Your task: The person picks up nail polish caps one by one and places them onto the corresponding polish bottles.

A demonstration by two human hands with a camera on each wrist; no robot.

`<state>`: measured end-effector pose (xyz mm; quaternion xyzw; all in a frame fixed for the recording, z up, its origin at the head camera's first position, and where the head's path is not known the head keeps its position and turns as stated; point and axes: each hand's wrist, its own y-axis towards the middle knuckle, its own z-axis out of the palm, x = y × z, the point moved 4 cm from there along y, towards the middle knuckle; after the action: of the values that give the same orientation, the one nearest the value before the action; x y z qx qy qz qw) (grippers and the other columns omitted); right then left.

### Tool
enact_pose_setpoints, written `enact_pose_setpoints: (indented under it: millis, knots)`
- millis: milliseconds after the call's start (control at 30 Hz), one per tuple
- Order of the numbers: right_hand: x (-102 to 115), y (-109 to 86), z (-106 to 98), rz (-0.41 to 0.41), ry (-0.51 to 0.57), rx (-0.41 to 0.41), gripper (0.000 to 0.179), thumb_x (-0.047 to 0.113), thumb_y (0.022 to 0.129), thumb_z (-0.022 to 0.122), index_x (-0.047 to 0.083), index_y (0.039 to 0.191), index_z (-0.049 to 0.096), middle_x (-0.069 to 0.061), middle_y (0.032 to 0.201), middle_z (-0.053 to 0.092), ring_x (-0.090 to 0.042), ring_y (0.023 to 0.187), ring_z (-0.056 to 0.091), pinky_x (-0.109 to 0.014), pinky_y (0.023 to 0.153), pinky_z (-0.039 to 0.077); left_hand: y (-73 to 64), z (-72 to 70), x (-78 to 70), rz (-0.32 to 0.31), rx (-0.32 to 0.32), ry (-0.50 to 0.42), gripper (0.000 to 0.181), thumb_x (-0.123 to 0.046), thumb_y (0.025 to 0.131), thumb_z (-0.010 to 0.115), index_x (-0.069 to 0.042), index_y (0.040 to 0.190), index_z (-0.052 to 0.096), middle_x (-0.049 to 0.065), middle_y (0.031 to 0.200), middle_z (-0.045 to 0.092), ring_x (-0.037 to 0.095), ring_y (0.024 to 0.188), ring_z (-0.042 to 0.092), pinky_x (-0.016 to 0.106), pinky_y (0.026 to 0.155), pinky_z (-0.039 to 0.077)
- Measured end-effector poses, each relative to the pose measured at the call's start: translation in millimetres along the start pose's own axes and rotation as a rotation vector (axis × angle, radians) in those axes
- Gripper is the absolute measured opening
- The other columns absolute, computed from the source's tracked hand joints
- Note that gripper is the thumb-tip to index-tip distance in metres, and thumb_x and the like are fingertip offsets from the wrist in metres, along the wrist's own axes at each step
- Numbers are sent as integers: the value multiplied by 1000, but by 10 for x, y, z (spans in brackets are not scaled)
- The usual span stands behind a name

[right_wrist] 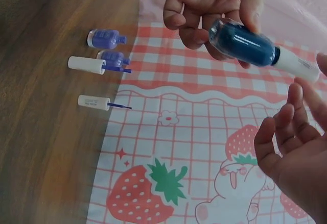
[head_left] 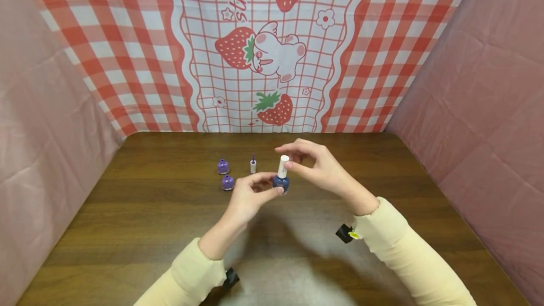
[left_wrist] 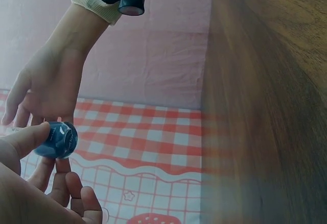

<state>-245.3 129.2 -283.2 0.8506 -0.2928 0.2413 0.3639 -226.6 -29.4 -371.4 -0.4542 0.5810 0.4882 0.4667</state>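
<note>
A bottle of dark blue nail polish [head_left: 281, 182] with a white cap [head_left: 282, 167] is held above the table. My left hand [head_left: 250, 195] grips its glass body between thumb and fingers, as the right wrist view also shows. My right hand [head_left: 320, 166] is at the cap, its thumb by the near side and its index finger reaching out past the top. In the right wrist view the fingers of that hand [right_wrist: 301, 137] are spread loosely below the cap.
Two uncapped purple nail polish bottles, a rear one [head_left: 223, 166] and a nearer one [head_left: 228, 182], stand on the wooden table [head_left: 148, 221]. Beside them a white brush cap [head_left: 253, 166] stands bristles up; the right wrist view shows another brush cap [right_wrist: 87, 64]. A strawberry-print cloth [head_left: 263, 107] hangs behind.
</note>
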Motion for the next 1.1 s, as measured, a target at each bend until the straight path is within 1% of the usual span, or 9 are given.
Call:
enact_pose_setpoints:
  millis: [100,167,333,500,667,767,867,933,1100]
  knots:
    - [126,7,-19,-62,40,30,28,-5,88,59,-1,116,64,-8,90,61,-13,77,48,-29,68,42,-2,-16,8,2,3,7,32,-14,74,80,-10,104,72,5,89,69,23,77,59,28,66,47]
    - [136,3,-20,-73,63,56,28,-5,90,56,-2,116,64,-9,94,62,-13,79,48,-31,68,42,-5,-15,7,8,8,10,31,-14,74,80,-10,104,72,5,89,69,23,76,59,28,65,47]
    - [-49,-9,14,-67,73,96,26,1,93,55,6,116,66,0,98,62,-12,81,49,-31,69,42,-10,-10,2,9,17,5,31,-13,75,79,-10,104,72,5,88,69,20,72,58,27,63,47]
    - [-137,-5,15,-74,69,85,22,8,93,58,10,112,68,4,99,63,-12,82,52,-29,70,44,-9,-3,6,5,14,-2,31,-13,75,79,-10,105,72,6,88,69,19,74,58,27,64,46]
    - [-139,3,2,-55,61,61,21,4,90,61,13,108,69,4,95,64,-11,79,51,-25,68,44,3,1,19,6,8,-2,31,-14,75,80,-10,105,72,6,88,69,21,74,58,27,64,46]
    - [-144,17,8,-42,59,52,21,2,88,62,9,106,69,0,93,64,-11,77,51,-25,67,44,12,1,25,3,6,2,31,-15,75,80,-11,105,72,6,89,69,20,73,58,26,63,46]
    - [-147,30,15,-22,58,50,18,3,88,63,8,105,69,-1,92,64,-12,78,52,-24,68,46,10,-4,15,-12,2,12,32,-16,75,80,-11,105,72,6,89,68,19,73,57,27,64,45]
    - [-143,34,17,-8,60,50,17,6,88,64,9,104,70,0,91,64,-12,77,53,-25,69,46,-2,-7,-11,-27,1,19,32,-14,75,80,-9,106,71,6,89,68,18,73,57,27,64,45]
    - [-149,35,24,24,50,36,14,10,87,67,12,100,70,2,86,62,-13,74,52,-27,65,46,-99,-14,-235,-33,2,37,30,-8,78,76,-1,106,69,10,89,68,16,73,55,27,65,45]
